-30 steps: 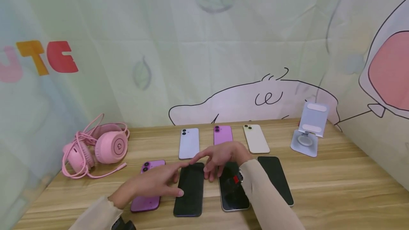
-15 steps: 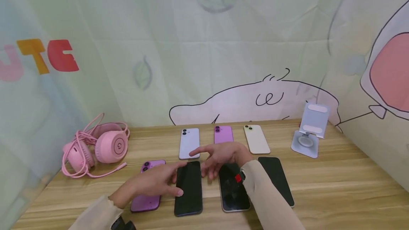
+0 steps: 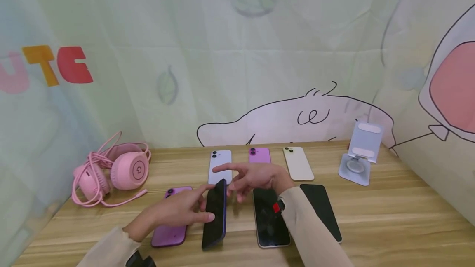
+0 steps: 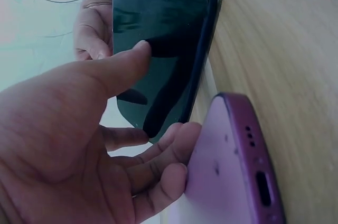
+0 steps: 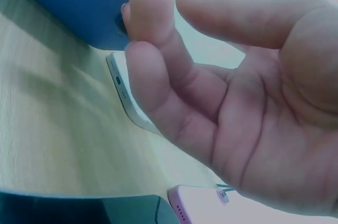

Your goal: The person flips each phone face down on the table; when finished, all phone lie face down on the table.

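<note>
A dark-screened blue smartphone (image 3: 215, 207) stands tilted on its left long edge, its right edge raised off the table. My left hand (image 3: 179, 208) holds it from the left, thumb on the screen and index finger at the top end. In the left wrist view the other fingers touch a purple phone (image 4: 222, 166) lying face down. My right hand (image 3: 256, 176) is at the raised upper right edge, index finger stretched out, lower fingertips right at the blue back (image 5: 63, 2), thumb apart. Behind it lies a pale blue phone (image 3: 219, 162).
A second purple phone (image 3: 259, 155) and a cream phone (image 3: 298, 164) lie face down at the back. Two dark-screened phones, a nearer one (image 3: 269, 226) and a farther one (image 3: 320, 207), lie by the right forearm. Pink headphones (image 3: 130, 170) sit left, a phone stand (image 3: 365, 139) right.
The blue phone has gone from lying flat to tilting, its right edge rising and swinging left. My right hand has shifted slightly left and up; the left hand has barely moved.
</note>
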`<state>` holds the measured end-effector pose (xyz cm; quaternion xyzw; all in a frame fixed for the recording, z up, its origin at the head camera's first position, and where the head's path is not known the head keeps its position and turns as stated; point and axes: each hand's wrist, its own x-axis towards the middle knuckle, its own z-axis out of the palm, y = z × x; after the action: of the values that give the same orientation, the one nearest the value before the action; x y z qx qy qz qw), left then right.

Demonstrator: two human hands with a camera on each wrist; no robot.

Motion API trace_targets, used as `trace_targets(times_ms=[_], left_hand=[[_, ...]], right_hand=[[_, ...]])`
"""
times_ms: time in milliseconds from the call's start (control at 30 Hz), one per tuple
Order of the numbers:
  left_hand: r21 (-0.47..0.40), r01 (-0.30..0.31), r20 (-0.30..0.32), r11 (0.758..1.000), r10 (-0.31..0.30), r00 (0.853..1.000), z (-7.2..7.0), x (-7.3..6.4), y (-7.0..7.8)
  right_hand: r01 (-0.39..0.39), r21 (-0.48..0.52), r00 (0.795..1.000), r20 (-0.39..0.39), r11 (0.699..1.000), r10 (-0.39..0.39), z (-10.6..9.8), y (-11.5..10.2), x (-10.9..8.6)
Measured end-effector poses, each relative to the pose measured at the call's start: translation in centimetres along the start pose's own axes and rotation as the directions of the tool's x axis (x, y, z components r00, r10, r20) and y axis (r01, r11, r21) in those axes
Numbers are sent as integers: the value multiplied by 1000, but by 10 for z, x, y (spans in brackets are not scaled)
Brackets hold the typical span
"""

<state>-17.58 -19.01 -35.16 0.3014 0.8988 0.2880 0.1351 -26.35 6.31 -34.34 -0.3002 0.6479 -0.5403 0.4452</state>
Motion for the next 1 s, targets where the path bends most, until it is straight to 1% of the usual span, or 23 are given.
trace_targets(times_ms=[100, 333, 400, 533, 767, 900, 1000], left_hand=[[-9, 8, -10, 1000, -8, 1000, 0, -1, 1], [-122, 50, 1, 991, -50, 999, 0, -1, 3], [-134, 50, -6, 990, -51, 999, 0, -1, 4], [-142, 44, -21, 989, -47, 999, 0, -1, 5], [-117, 62, -38, 991, -67, 997, 2, 1, 7], [-147, 64, -36, 987, -70, 997, 3, 1, 9], [-168, 71, -35, 983, -77, 996, 3, 1, 10]], right_hand=[[14, 6, 1000, -3, 1000, -14, 1, -3, 1], [66, -16, 998, 6, 998, -66, 5, -6, 2], [79, -20, 997, 4, 997, -79, 6, -6, 2], [97, -24, 995, -7, 995, -97, 7, -7, 2], [104, -34, 994, -37, 994, -105, 8, -7, 1], [121, -49, 992, -36, 991, -123, 7, -8, 0], [120, -56, 992, -35, 991, -122, 7, -9, 1]])
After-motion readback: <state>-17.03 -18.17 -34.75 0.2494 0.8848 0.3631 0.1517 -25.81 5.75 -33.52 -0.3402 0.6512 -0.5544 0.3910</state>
